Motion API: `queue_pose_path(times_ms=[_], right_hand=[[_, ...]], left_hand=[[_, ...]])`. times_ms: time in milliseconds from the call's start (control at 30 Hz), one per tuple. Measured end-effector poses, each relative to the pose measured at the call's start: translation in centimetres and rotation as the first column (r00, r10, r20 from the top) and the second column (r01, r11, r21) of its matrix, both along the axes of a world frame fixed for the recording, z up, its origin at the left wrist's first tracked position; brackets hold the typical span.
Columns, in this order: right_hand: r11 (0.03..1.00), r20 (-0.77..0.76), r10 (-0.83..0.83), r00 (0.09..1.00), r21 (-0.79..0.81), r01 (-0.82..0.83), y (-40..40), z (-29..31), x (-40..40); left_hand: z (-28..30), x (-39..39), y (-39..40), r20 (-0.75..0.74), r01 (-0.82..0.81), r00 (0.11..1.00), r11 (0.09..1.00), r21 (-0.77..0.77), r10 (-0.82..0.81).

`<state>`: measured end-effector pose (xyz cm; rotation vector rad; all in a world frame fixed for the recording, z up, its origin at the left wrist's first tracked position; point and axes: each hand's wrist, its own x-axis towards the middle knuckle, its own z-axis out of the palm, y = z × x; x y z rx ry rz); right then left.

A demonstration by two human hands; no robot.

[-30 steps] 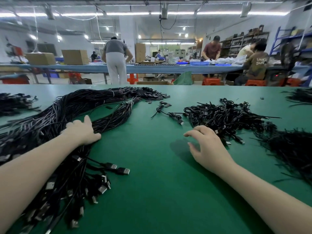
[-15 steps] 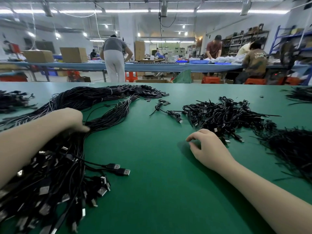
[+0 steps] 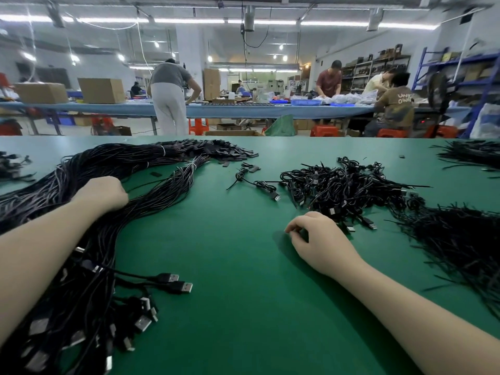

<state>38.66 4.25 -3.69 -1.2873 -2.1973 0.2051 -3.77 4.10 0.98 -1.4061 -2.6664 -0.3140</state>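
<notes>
Cable bundle (image 3: 81, 171) first, on your far left: a thick sweep of long black leads curves across the green table (image 3: 230, 266). Its USB plugs (image 3: 184, 287) fan out close to you, beside and under your left forearm. Your left hand (image 3: 100, 193) sits knuckles-up on the middle of that bundle, fingers curled down into the strands and gripping them. Further right, a single tied cable (image 3: 259, 184) lies alone, just left of a pile of small coiled cables (image 3: 346, 185). Your right hand (image 3: 322, 239) rests on the table at the near edge of that pile. Its fingers are curled, with thumb and forefinger tips close together; whether they pinch anything cannot be told. Farthest right lies a heap of thin black strands (image 3: 460, 234).
</notes>
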Motion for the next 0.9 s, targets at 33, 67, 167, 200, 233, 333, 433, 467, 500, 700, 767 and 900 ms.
queue_pose_path(times_ms=[33, 67, 167, 200, 233, 333, 433, 467, 500, 700, 767, 900], right_hand=[[1.0, -0.005, 0.0, 1.0, -0.001, 0.0, 0.0, 0.0, 0.0], [1.0, -0.009, -0.002, 1.0, -0.003, 0.002, 0.1, 0.0, 0.0], [1.0, -0.017, -0.01, 1.0, -0.002, 0.01, 0.1, 0.1, 0.0], [1.0, -0.019, -0.008, 1.0, -0.001, 0.008, 0.0, 0.1, 0.0], [1.0, -0.021, -0.008, 1.0, -0.001, 0.008, 0.0, 0.1, 0.0], [1.0, -0.019, -0.017, 1.0, -0.009, 0.017, 0.0, 0.1, 0.0], [0.998, -0.034, -0.03, 0.999, 0.047, 0.032, -0.3, 0.0, 0.0], [0.993, -0.062, -0.015, 0.998, 0.116, 0.022, -0.5, 0.1, 0.0], [0.98, -0.09, 0.02, 0.996, 0.2, -0.002, -0.7, 0.3, -0.2], [0.934, -0.165, 0.198, 0.966, 0.331, -0.135, -2.7, 4.9, -1.7], [0.968, -0.193, 0.208, 0.959, 0.183, -0.173, -2.6, 7.1, -0.9], [0.98, -0.415, 0.189, 0.89, 0.017, -0.2, -1.5, 10.4, 3.3]], left_hand=[[0.3, 0.0, 0.0, 0.042, 0.008, 0.999, 0.997, 0.076, -0.011], [1.0, -0.2, 0.2, 0.118, 0.008, 0.993, 0.985, 0.175, -0.029], [4.7, -0.7, 1.3, 0.484, -0.143, 0.864, 0.857, 0.495, -0.136], [6.0, -0.5, 1.5, 0.596, -0.245, 0.785, 0.798, 0.551, -0.17], [7.1, -0.2, 1.6, 0.638, -0.308, 0.746, 0.75, 0.586, -0.192], [9.5, 2.0, 1.0, 0.507, -0.221, 0.818, 0.666, 0.712, -0.272], [10.6, 6.7, -1.3, 0.274, 0.026, 0.846, 0.547, 0.837, -0.458], [10.4, 9.0, -2.1, 0.21, 0.171, 0.818, 0.575, 0.8, -0.535], [9.9, 11.4, -2.9, 0.181, 0.319, 0.768, 0.613, 0.723, -0.614], [6.2, 23.1, -5.2, 0.238, 0.729, 0.495, 0.548, 0.409, -0.836], [6.0, 25.1, -5.0, 0.318, 0.67, 0.427, 0.532, 0.517, -0.847], [6.3, 25.2, -5.1, 0.495, 0.604, 0.319, 0.576, 0.55, -0.808]])
